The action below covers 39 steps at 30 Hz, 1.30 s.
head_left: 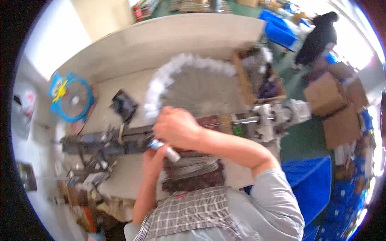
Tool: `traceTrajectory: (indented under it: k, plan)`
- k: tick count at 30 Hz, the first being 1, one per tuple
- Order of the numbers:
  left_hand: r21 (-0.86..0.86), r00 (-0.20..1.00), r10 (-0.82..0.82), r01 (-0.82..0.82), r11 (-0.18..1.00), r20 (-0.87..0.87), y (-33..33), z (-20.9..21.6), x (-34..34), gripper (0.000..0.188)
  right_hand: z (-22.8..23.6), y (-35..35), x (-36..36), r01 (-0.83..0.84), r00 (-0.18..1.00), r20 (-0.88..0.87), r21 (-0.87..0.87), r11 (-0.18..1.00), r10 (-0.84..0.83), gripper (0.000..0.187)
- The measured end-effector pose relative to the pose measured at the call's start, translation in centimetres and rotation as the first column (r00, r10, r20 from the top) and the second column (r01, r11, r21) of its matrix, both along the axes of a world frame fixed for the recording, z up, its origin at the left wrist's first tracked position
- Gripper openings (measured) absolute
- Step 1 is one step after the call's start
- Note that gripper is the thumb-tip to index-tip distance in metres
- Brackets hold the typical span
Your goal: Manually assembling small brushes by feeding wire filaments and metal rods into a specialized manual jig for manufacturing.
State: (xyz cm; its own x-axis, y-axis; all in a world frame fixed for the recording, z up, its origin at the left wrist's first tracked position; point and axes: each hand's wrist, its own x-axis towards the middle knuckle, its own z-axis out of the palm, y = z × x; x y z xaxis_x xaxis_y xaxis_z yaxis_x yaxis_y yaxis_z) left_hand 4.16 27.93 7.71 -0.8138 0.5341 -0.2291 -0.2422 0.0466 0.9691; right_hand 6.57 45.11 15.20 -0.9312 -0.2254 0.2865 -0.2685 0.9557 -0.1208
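nearest me, my checked apron (189, 213). my left hand (155, 158) pinches a small silver tube (165, 149) — my right hand (177, 128) is curled shut over the dark machine rail (104, 142), beside grey wire bundles (201, 94).

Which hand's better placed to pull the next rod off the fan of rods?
Probably right. The right hand sits at the near edge of the fan of rods, over the metal fixture. The left hand is lower and appears busy gripping a small silver tube.

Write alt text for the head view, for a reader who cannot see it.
A person's right hand and left hand meet over a long dark metal jig on a workbench, the left holding a small silver tube. A fan of thin white-tipped rods lies behind; a blue fan sits at left.
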Motion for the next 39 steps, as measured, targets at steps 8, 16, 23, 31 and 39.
traceTrajectory:
  k: [8, 16, 23, 31, 39]
  plan:
    - [0.043, 0.996, 0.069, -0.071, 0.997, 0.048, 2.4, -0.8, 1.2, 0.013, -2.8, 2.0, 7.2, 0.059, 0.983, 0.184, -0.371, 0.927, 0.011, 0.020]
    - [-0.230, 0.972, 0.077, -0.129, 0.965, -0.224, -2.2, -1.4, -0.7, 0.031, -8.2, -0.3, 2.3, 0.109, 0.993, 0.087, -0.342, 0.933, -0.084, 0.027]
    - [0.036, 0.687, 0.579, -0.657, 0.753, 0.439, -15.3, -4.6, -3.1, 0.039, -6.9, 0.5, 3.6, 0.150, 0.968, 0.244, -0.400, 0.904, -0.052, 0.016]
    - [0.155, 0.625, 0.545, -0.724, 0.672, 0.559, -17.0, -5.2, -4.2, 0.019, -6.3, 0.4, 3.9, 0.086, 0.972, 0.236, -0.421, 0.903, 0.017, 0.020]
    - [0.204, 0.503, 0.669, -0.856, 0.476, 0.547, -14.0, -5.9, -3.5, 0.011, -0.6, 1.1, 6.6, 0.113, 0.964, 0.263, -0.497, 0.860, 0.026, 0.018]
